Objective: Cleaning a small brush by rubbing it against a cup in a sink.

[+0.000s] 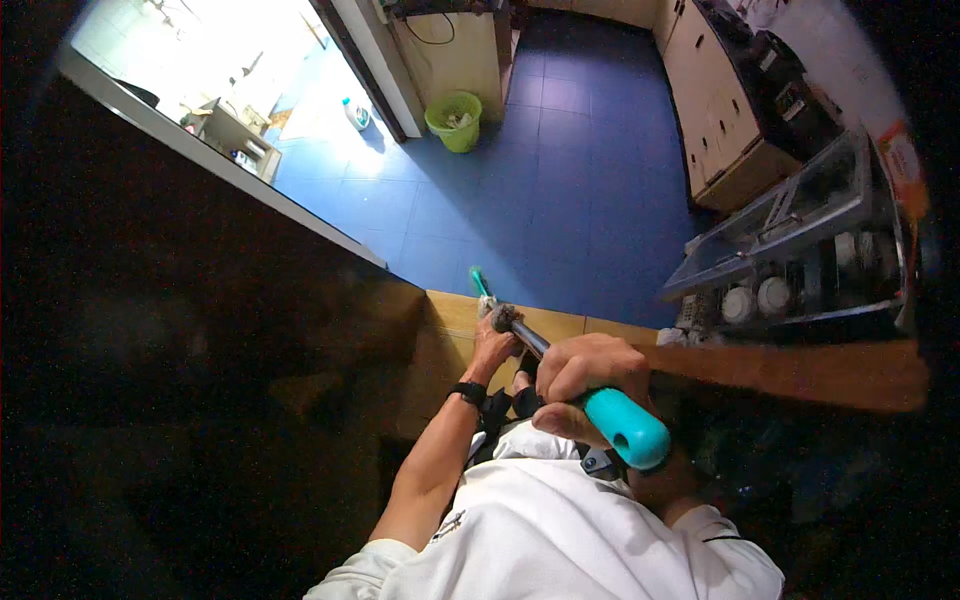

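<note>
A long-handled mop [632,430] runs slantwise from just in front of my chest, down and away toward the floor ahead. Around the metal pole, just below its teal end grip, my right hand [592,372] is closed, with the thumb along the near side. My left hand [492,347], wearing a black wristband, reaches lower and is closed around the mop near grey, fuzzy strands [506,318]. A narrow teal part [478,281] shows beyond that hand. The mop's lower end is small and partly hidden by my left hand.
Blue floor tiles [560,190] begin past a yellowish tiled strip [455,311]. A green bin [455,122] stands by the doorway, with a white bottle [355,114] in the bright room beyond. To the right are cabinets [712,95] and a glass-doored dish rack [790,230]. Darkness covers the left.
</note>
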A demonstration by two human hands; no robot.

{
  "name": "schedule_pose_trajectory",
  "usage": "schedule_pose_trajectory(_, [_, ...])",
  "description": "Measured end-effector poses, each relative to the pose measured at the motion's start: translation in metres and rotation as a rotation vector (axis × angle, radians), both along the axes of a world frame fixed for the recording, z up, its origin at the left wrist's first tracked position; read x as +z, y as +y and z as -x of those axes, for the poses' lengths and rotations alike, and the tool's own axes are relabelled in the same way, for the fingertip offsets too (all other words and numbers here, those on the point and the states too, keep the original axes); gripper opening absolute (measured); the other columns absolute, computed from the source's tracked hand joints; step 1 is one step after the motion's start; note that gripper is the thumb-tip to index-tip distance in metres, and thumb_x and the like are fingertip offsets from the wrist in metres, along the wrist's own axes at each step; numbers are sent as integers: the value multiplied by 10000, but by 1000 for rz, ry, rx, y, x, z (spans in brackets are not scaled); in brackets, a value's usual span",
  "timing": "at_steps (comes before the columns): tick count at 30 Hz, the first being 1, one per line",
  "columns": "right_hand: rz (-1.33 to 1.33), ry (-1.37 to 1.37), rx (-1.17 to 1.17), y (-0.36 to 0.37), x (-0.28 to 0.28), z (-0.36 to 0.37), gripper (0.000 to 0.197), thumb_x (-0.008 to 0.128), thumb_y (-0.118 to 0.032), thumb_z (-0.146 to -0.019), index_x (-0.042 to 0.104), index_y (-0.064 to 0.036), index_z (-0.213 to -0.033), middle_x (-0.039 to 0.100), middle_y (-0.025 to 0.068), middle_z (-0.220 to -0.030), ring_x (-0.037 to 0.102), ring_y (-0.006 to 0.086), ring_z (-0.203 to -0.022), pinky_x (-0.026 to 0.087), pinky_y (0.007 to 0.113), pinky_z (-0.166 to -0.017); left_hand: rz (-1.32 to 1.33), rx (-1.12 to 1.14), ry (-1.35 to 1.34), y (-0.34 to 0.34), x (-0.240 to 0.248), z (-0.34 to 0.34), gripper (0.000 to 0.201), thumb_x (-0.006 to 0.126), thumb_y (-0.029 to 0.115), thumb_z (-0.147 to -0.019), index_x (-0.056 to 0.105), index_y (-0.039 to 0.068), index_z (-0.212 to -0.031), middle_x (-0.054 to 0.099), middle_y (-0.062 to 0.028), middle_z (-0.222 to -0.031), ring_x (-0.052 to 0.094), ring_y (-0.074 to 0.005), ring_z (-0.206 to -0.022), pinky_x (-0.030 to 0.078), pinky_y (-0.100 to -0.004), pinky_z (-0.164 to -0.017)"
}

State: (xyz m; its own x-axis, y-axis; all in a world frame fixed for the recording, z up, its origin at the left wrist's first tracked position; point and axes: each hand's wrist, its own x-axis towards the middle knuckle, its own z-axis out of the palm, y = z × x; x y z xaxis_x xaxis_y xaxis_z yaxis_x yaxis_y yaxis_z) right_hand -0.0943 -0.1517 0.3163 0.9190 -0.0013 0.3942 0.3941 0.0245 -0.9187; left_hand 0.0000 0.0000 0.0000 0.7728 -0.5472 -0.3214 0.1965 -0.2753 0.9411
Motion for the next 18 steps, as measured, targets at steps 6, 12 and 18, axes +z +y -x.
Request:
schedule_pose_trajectory(6, [-166, -6, -162, -54, -6, -46, 240, 805, -101, -884, 592, -56, -783, 620, 86, -716, 621, 207, -647, 552, 354, -627, 121, 118, 264, -75, -25, -64, 301, 647, -42, -779, 693, 54, -1061, 668, -45, -863, 631, -156, -727, 512, -310, -633])
schedule_pose_trajectory(12, [-214, 87, -672, -94, -23, -40, 193, 679, -172, -993, 576, -72, -863, 563, 49, -782, 533, 170, -754, 493, 384, -830, 69, -53, -170, -159, -6, -90, 251, 692, 70, -812, 683, 20, -1058, 714, -89, -859, 667, -192, -740, 529, -344, -642])
schedule_pose_trajectory(18, [-252, 262, -1360, -129, -59, -32, 260, 640, -274, -1023, 544, -85, -871, 487, -2, -743, 459, 125, -685, 470, 354, -835, 153, -558, -52, -236, 59, -80, 255, 748, 175, -823, 652, 43, -1019, 698, -59, -840, 634, -186, -747, 515, -346, -666])
